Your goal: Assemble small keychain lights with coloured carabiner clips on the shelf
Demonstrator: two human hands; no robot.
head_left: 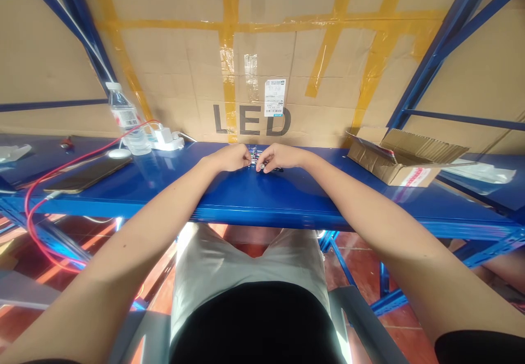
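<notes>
Both my hands are close together over the blue shelf top [262, 200], near its back edge. My left hand [233, 157] is closed, its fingers curled down; what it grips, if anything, is hidden. My right hand [282, 157] has its thumb and fingers bent in a pinch around a small shiny round piece [262, 166], too small to name. Between the hands lies a small cluster of glinting, silvery pieces [254, 155], partly covered by the fingers. A thin dark item shows under my right hand, mostly hidden.
A water bottle [128, 120], a white plug adapter [166, 138] and a dark phone-like slab [88, 175] are at left, with a red cable [28, 211] trailing over the edge. An open cardboard box [394, 159] stands at right. A large LED carton [184, 79] stands behind.
</notes>
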